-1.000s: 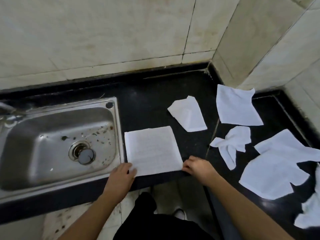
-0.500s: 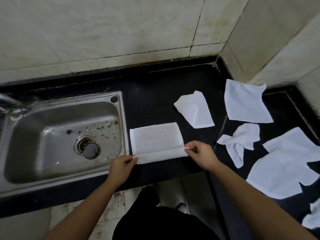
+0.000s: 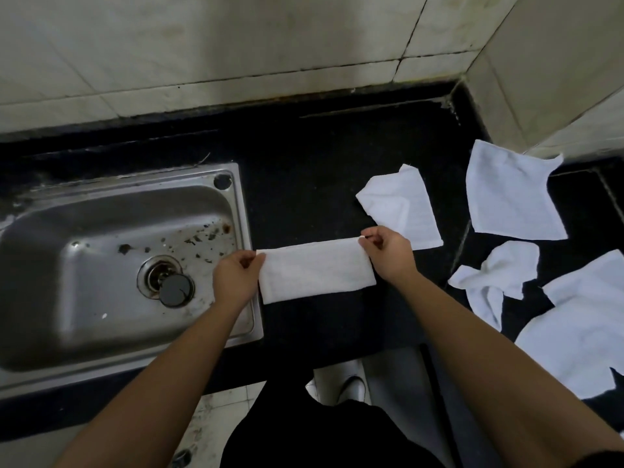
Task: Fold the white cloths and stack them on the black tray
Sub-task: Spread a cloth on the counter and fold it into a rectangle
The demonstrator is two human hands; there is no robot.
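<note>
While the folded white cloth (image 3: 315,275) lies as a long strip on the black counter (image 3: 320,163), just right of the sink (image 3: 101,211), the left hand (image 3: 236,278) pinches its far left corner between thumb and curled fingers, and the right hand (image 3: 388,255) pinches the far right corner the same way. The strip's near edge lies back from the counter's front edge, with bare black stone between them and more bare stone behind it up to the tiled wall (image 3: 236,45). Rightward the room is tighter: a half-folded cloth (image 3: 401,207) lies just behind the right hand, a flat cloth (image 3: 510,197) sits in the corner by the side wall, a crumpled cloth (image 3: 493,282) lies nearer, and a large spread cloth (image 3: 584,332) reaches the right edge of view. The steel sink is speckled with dark debris around its drain plug (image 3: 175,290). Pale floor tiles show below the counter.
</note>
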